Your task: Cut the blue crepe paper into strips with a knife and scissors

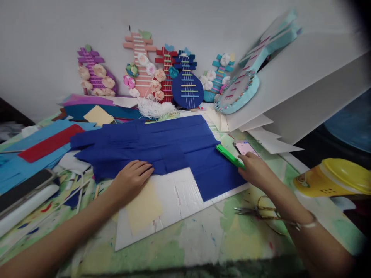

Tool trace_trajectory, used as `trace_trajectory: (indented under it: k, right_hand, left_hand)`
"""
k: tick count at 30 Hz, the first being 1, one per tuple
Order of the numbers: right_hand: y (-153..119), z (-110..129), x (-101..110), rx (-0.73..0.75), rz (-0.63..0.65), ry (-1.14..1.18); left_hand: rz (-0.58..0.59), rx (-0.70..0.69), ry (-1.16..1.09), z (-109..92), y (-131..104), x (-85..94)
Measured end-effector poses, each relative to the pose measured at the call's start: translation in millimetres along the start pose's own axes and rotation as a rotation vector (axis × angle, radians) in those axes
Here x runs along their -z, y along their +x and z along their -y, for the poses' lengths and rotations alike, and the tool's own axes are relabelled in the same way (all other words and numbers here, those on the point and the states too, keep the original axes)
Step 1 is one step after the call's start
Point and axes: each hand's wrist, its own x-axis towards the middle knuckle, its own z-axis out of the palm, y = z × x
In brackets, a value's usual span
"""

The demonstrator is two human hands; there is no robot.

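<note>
L hand lies flat, fingers relaxed & loosely together, nothing gripped, tips on near edge of blue sheet; R hand has fingers closed round a bright green tool (pen or cutter, can't tell), its tip pointing away over sheet's R part. Sheet sits between & beyond both sets of fingers. Progress, my read: partway; blue covers much of the white board, but the bit on the near side of L fingers is bare. Sheet = thin, matte, creased, crepe-like, ragged at L end; board = stiff, flat, w/ scuffed shiny streaks & a pale yellow patch. Gold-handled scissors nearer than R fingers; phone just beyond them.
</note>
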Motion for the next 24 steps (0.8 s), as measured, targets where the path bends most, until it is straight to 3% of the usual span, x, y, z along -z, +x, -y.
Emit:
trace_trajectory:
  k: [5, 10, 16, 20, 23, 24]
  right_hand:
    - [27.5, 11.9, 6.0, -0.079, 0.036, -0.045]
    - [1.8, 32.5, 17.7, -0.127, -0.041, -0.069]
    - [-31.2, 54.1, 7.0, -0.036, -0.532, 0.188]
    - [-31.2, 49.1, 1.6, -0.012, -0.728, 0.685]
    - [-25.2, 44.1, 2.9, 0.077, -0.725, 1.013]
    - [-22.7, 43.2, 3.2, 0.105, -0.685, 1.107]
  left_hand:
    - [0.021, -0.011, 0.096, 5.1, -2.5, 6.0]
    - [0.058, 0.002, 0.119, 14.3, -8.9, 6.9]
    - [0.091, 0.080, 0.099, 21.1, -14.5, 6.4]
    - [-0.014, 0.143, 0.053, -5.2, -14.8, 28.5]
    - [-0.136, 0.117, 0.001, -46.1, -19.9, 49.7]
    - [-0.090, 0.103, -0.011, -60.9, -23.4, 54.5]
